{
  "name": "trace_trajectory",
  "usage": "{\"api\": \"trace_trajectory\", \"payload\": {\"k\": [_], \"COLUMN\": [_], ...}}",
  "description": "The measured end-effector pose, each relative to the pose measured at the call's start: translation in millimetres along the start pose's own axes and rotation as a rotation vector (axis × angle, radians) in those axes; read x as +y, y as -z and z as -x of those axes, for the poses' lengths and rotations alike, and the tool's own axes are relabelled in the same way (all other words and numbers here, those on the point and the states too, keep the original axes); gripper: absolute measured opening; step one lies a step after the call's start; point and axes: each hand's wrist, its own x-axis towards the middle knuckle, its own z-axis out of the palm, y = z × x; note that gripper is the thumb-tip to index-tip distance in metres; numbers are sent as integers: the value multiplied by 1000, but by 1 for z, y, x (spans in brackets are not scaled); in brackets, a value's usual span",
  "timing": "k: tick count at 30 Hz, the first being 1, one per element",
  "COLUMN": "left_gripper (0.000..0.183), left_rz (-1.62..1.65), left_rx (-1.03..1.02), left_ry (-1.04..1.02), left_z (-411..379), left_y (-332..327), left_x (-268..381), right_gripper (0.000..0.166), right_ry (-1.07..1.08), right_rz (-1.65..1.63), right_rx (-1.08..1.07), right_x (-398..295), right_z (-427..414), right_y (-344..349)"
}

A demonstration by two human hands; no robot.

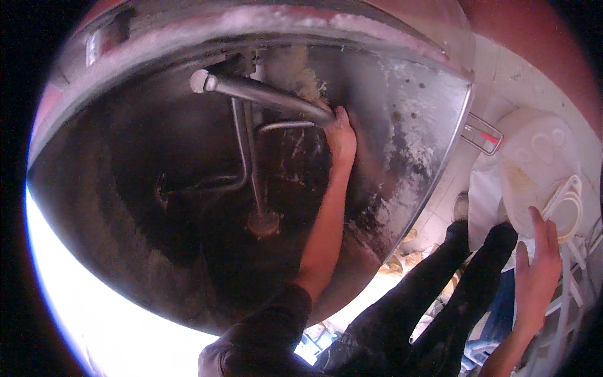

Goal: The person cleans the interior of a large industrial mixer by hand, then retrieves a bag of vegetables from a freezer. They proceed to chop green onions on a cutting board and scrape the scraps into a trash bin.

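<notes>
A large dark metal mixing drum (141, 264) fills the left and middle of the view, its inner walls streaked with pale residue. Inside it, a thick steel mixer bar (268, 94) slopes down to the right from a rounded end. My left hand (341, 134) is wrapped around the bar's lower right end, the arm reaching in over the drum. Thinner bent rods (245, 146) run behind and below the bar to a round hub (264, 222). On the right, my right hand (539, 259) has its fingers apart beside a translucent white plastic container (537, 151); whether it touches is unclear.
A metal loop handle (483, 134) with a red piece sticks out past the drum's right edge. My legs (424, 292) stand on pale floor tiles (433, 212). A light-coloured rack or frame (565, 292) is at the lower right. Crumpled material (400, 264) lies near my legs.
</notes>
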Motion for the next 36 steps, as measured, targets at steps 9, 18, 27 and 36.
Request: {"api": "trace_trajectory", "payload": {"k": [9,18,27,36], "left_gripper": [72,60,58,52], "left_rz": [7,-577,-543,-1321], "left_rx": [64,261,426,367], "left_ry": [305,177,272,-81], "left_z": [-11,-106,-113,-150], "left_y": [3,-38,-52,-26], "left_x": [55,-84,-30,-94], "right_gripper": [48,47,53,58], "right_ry": [110,146,222,296], "right_rz": [-102,-231,-204,-264], "right_rx": [-15,44,-209,-300], "right_x": [-2,33,46,51], "right_z": [7,6,1,-11], "right_y": [18,-11,10,14]}}
